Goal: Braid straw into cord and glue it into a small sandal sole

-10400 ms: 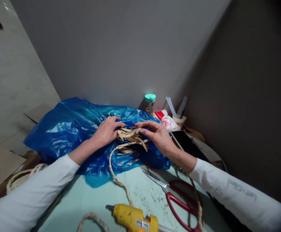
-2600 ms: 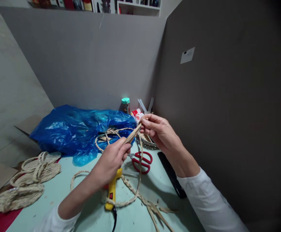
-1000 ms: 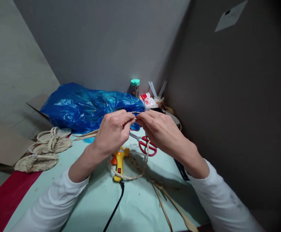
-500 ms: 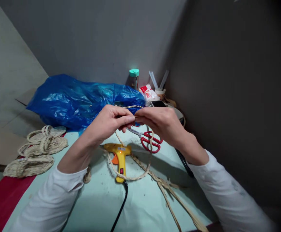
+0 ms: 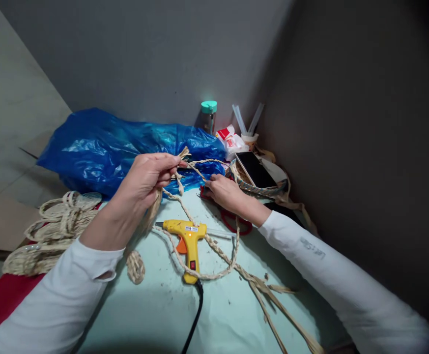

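Observation:
My left hand (image 5: 144, 179) is closed in a pinch on a braided straw cord (image 5: 209, 161), close to its frayed end. Loose straw fibres hang below this hand. A thin straw strand (image 5: 196, 170) runs from the left fingertips to my right hand (image 5: 227, 194), whose fingers are closed at its end. Beneath the right hand lie scissors with red handles (image 5: 245, 228), partly hidden. The cord loops down over a yellow glue gun (image 5: 188, 231) that lies on the table, its black cable trailing toward me.
Woven straw pieces (image 5: 63, 221) are stacked at left, a small straw coil (image 5: 135, 267) nearer. A blue plastic bag (image 5: 114, 142) spreads along the wall. Behind stand a green-lidded bottle (image 5: 209, 115) and a cup (image 5: 249, 140) with glue sticks. A phone (image 5: 256, 169) rests on a basket.
My hands, together before, have moved apart. The right hand has gone down over the scissors, drawing a strand out, and the cord's frayed end now shows above the left hand.

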`<act>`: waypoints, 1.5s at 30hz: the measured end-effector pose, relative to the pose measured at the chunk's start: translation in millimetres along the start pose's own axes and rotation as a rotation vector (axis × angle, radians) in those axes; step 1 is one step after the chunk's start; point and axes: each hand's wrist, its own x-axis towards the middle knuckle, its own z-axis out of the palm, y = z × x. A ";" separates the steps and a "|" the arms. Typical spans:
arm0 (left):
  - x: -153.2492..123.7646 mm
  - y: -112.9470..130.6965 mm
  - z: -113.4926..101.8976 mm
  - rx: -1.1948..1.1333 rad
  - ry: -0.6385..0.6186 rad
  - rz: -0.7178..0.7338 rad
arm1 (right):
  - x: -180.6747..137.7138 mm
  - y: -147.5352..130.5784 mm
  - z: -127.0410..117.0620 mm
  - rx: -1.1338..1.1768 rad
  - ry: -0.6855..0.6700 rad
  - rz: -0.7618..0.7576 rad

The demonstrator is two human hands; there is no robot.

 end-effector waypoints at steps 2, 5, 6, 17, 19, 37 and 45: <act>2.5 -2.8 -0.9 0.001 -0.011 -0.038 | 3.2 0.4 0.7 -0.009 -0.009 0.001; 7.2 -7.9 -1.1 -0.002 -0.020 -0.084 | 4.0 5.7 -5.8 0.013 -0.043 0.002; 8.8 -9.7 -1.0 -0.003 -0.022 -0.096 | 3.2 7.5 -8.7 0.024 -0.056 0.003; 11.5 -26.9 9.6 0.038 -0.017 -0.150 | -11.4 -2.3 -11.8 0.017 -0.103 0.048; 10.8 -29.9 10.6 0.054 -0.017 -0.158 | -13.9 -3.3 -11.9 -0.013 -0.108 0.056; -1.1 -17.7 4.3 0.063 -0.036 -0.099 | -65.4 -15.3 -37.5 -0.274 -0.251 -0.013; 1.0 -28.4 12.6 0.093 -0.034 -0.114 | -32.9 -15.9 -28.6 -0.196 -0.078 0.089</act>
